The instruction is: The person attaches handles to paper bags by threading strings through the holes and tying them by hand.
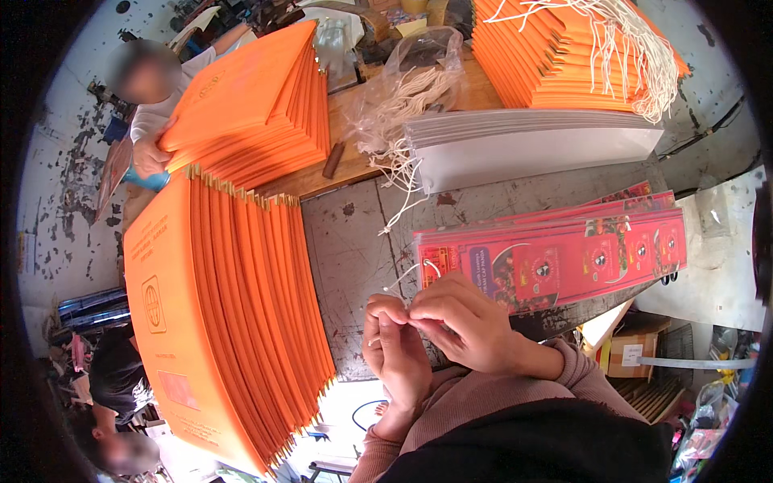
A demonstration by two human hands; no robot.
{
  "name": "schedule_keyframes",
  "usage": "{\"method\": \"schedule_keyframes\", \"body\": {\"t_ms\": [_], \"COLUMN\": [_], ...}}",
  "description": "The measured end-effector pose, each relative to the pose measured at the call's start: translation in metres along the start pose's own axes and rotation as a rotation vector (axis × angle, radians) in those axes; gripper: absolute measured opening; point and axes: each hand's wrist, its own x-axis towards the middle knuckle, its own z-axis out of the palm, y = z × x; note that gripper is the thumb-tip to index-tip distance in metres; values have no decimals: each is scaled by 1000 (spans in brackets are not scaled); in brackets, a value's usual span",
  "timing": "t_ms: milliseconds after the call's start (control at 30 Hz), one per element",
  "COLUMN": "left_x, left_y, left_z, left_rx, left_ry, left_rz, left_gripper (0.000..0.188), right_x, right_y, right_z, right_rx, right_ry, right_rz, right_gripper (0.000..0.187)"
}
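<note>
My left hand (396, 354) and my right hand (467, 322) meet fingertip to fingertip near the table's front edge. Both are closed in a pinch on a thin white string, most of it hidden by the fingers; a short bit shows beside my left fingers. Just beyond them lies a stack of long pink printed strips (555, 262) in clear plastic. A loop of white string (400, 279) comes out of a hole at the strips' left end. Part of that end is covered by my right hand.
Tall stacks of orange folders stand at the left (241, 314), far left (250, 113) and far right (539, 64). Behind the strips lies a grey-white stack (531, 149) with strings. A plastic bag (419, 80) holds more strings. Another person's hand (151, 154) touches the far folders.
</note>
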Motion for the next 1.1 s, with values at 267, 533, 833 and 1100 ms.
{"method": "schedule_keyframes", "body": {"t_ms": [267, 533, 833, 1100], "left_x": [3, 5, 7, 5], "left_y": [1, 3, -1, 2], "left_z": [-4, -9, -11, -13], "left_rx": [-97, -160, 68, 142], "left_ry": [-38, -65, -60, -185], "left_rz": [-75, -75, 31, -14], "left_gripper": [17, 17, 30, 63], "right_x": [4, 3, 4, -2], "right_y": [10, 15, 6, 5], "right_z": [-4, -1, 2, 8], "right_rx": [97, 86, 118, 70], "right_ry": [-140, -114, -81, -185], "right_rz": [261, 192, -23, -64], "right_gripper": [26, 20, 22, 25]}}
